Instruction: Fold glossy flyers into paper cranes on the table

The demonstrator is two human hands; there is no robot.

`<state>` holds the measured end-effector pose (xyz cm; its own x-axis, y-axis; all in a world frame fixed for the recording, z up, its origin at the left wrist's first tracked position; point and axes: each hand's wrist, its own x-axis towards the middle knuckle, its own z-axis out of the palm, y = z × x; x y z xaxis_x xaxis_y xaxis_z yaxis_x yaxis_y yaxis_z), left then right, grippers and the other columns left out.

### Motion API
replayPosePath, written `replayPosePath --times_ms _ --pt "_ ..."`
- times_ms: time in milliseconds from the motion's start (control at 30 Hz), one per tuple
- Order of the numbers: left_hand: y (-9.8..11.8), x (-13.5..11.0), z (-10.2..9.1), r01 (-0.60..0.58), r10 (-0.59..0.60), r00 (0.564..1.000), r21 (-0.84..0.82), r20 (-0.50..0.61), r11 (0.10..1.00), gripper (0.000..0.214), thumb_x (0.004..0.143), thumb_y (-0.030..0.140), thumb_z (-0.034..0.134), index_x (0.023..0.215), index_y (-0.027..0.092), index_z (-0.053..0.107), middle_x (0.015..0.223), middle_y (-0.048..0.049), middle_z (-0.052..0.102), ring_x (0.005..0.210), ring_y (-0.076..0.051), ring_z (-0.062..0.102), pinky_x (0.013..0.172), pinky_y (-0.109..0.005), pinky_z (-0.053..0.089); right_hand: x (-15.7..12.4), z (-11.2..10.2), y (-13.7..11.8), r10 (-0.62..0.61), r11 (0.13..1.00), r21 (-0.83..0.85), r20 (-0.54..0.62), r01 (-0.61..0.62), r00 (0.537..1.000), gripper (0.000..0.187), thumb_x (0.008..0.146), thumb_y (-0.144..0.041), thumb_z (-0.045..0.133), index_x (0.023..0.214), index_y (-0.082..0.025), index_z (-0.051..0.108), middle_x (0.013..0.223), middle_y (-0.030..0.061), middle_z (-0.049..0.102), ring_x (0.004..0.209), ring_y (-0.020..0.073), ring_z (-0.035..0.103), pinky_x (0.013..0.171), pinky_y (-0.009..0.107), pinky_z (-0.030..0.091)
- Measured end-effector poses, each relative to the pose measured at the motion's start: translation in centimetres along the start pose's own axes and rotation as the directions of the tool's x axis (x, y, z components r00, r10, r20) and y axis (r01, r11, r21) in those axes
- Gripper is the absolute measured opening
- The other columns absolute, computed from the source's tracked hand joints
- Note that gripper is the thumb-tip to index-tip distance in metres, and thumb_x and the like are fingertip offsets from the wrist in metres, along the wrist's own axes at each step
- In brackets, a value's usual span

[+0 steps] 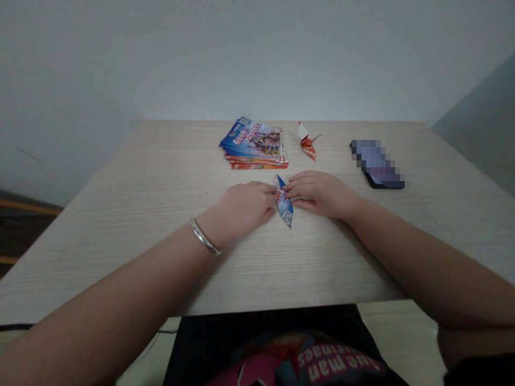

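Note:
A narrow diamond of folded blue printed paper (286,206), with a patterned square near its lower tip, lies on the table between my hands. My left hand (250,206), with a silver bangle at the wrist, holds the paper's left edge with its fingers together. From the other side, the fingertips of my right hand (319,194) press on the upper and middle part of the paper. Fingers hide some of its folds.
Behind my hands lies a fanned stack of printed leaflets (257,142). An orange and white origami crane (307,143) stands right of the stack. Farther right is a phone (378,166). The pale wooden table (161,161) meets a wall at the back.

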<state>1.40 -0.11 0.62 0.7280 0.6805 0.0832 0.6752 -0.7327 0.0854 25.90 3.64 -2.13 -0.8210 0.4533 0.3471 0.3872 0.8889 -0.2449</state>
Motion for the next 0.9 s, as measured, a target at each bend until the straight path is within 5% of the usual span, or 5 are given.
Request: replayPosePath --times_ms 233,467,667,900 --pt "-0.1 0.0 1.0 -0.048 0.058 0.995 0.125 -0.078 0.991 0.030 0.099 0.033 0.053 0.117 0.015 0.068 0.118 -0.0105 0.071 0.109 -0.026 0.067 0.097 -0.042 0.052 0.5 -0.3 -0.5 -0.177 0.930 -0.336 -0.044 0.152 0.983 0.024 0.098 -0.033 0.057 0.110 -0.022 0.075 0.113 0.0059 0.077 0.107 0.0221 0.068 0.108 0.049 0.044" --pt "-0.7 -0.1 2.1 -0.081 0.108 0.982 0.168 -0.156 0.982 0.027 0.098 0.034 0.057 0.114 0.016 0.070 0.119 -0.0082 0.072 0.107 -0.027 0.066 0.097 -0.044 0.051 0.5 -0.4 -1.3 -0.275 0.852 -0.441 0.082 0.282 0.958 0.027 0.101 -0.018 0.048 0.106 -0.015 0.075 0.105 0.0081 0.078 0.096 0.0198 0.069 0.083 0.034 0.055" --pt "-1.2 0.0 2.5 -0.112 0.136 0.977 0.148 -0.163 0.983 0.029 0.098 0.034 0.056 0.115 0.015 0.070 0.120 -0.0080 0.072 0.105 -0.026 0.067 0.098 -0.043 0.051 0.4 -0.1 -1.6 -0.237 0.829 -0.495 0.110 0.260 0.965 0.027 0.101 -0.018 0.048 0.100 -0.016 0.074 0.104 0.0058 0.078 0.094 0.0197 0.069 0.077 0.033 0.055" --pt "-1.0 0.1 2.3 -0.099 0.113 0.984 0.107 -0.137 0.989 0.030 0.099 0.035 0.054 0.118 0.018 0.069 0.117 -0.0081 0.074 0.107 -0.025 0.068 0.103 -0.046 0.048 0.5 0.6 -2.3 -0.048 0.882 -0.469 0.021 0.052 0.999 0.026 0.097 -0.024 0.051 0.090 -0.019 0.075 0.097 0.0048 0.079 0.089 0.0201 0.070 0.073 0.034 0.050"
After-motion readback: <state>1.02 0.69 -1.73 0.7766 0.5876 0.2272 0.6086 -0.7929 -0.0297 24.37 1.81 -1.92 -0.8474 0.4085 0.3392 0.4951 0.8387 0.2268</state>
